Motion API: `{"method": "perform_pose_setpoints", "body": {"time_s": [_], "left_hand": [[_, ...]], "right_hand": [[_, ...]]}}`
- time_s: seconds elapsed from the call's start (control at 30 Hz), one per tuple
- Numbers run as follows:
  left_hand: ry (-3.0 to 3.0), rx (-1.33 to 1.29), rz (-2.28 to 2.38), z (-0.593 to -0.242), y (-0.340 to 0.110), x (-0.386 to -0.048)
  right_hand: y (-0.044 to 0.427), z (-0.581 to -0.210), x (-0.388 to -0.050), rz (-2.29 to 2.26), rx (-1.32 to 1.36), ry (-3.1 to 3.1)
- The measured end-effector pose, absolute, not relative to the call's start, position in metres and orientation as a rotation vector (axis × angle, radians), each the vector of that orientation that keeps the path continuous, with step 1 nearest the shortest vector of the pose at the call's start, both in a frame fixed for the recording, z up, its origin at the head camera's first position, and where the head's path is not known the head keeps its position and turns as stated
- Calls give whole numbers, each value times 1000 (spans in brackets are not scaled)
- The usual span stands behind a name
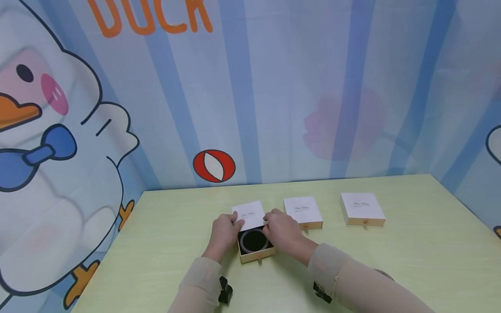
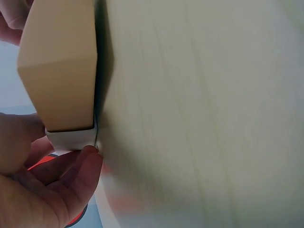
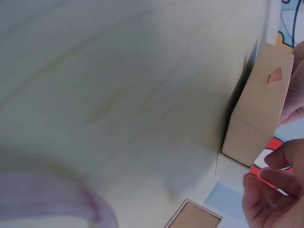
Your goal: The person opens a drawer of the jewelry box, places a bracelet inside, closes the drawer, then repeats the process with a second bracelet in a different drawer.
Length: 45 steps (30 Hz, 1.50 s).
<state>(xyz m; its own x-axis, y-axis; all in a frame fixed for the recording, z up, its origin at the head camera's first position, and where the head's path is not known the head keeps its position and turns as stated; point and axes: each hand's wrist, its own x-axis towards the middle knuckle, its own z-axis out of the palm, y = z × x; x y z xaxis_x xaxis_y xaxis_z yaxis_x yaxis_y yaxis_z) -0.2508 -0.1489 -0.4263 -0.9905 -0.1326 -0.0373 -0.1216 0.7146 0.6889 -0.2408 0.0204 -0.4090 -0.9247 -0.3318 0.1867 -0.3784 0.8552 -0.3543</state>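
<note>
1. Pinching a front corner of the white sleeve [image 1: 250, 209], your left hand [image 1: 224, 234] has thumb and fingertips close together on its edge.
2. Your right hand [image 1: 283, 230] curls at the sleeve's opposite edge, thumb and fingers a little apart; you cannot tell whether it has firm hold.
3. The tan drawer [image 1: 250, 257] sits on the table [image 1: 180, 217] between your wrists, partly out of the sleeve on your side, with a dark disc [image 1: 254, 240] inside.
4. Expect a light box: stiff-looking card, smooth enough to slide, likely to dent if you squeeze its thin walls.
5. Take the sleeve by its two side edges, near the corners; handle the drawer by its pull tab [image 3: 275, 75] or front wall.
6. Treat the disc's dark face as easily scratched or smudged; keep fingertips to its pale rim.
</note>
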Motion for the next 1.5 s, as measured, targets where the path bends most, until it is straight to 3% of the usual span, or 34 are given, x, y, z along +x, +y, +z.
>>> {"method": "perform_pose_setpoints", "body": {"time_s": [0.87,1.5], "left_hand": [[-2911,183,-1132,-427,-151,-251],[-2899,170,-1154,-426,-151,-250]], "right_hand": [[39,-394,-249,407,979,-3242],[37,-393,-251,274,1025,-3214]]}}
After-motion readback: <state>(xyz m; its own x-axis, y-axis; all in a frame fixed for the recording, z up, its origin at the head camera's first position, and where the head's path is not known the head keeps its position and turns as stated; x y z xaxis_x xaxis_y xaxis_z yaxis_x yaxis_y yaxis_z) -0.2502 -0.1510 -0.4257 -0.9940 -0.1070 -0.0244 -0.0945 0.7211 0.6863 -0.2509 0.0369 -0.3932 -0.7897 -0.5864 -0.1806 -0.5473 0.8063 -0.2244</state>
